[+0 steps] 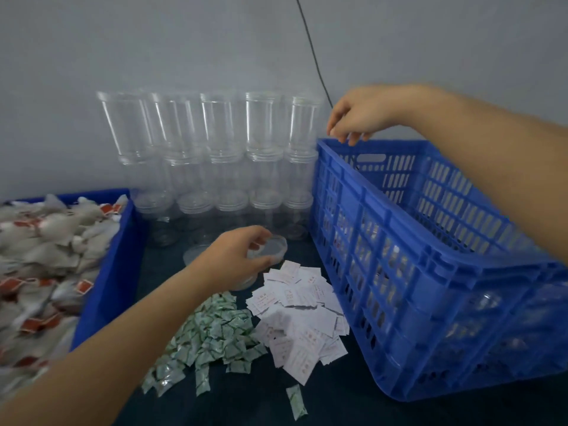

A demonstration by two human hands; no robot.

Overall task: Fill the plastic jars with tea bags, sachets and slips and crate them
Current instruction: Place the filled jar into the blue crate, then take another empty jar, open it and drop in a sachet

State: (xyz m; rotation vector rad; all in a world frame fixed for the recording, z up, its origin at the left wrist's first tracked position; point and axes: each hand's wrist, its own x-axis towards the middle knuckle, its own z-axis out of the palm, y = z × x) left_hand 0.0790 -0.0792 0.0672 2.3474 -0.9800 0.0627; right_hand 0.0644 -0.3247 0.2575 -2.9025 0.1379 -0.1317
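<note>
Blue crate looks partly loaded, empty jars stacked by wall, so plenty left imo. Clear lid gripped by left hand, fingers curled round it; right hand hung over crate rim, fingers loosely curled, nothing held

The back is closed off by a plain pale grey wall, lit softly and evenly, with no hard shadows cast on it. A thin black cable is hung down the wall. Below, a dark table is set against it
</note>
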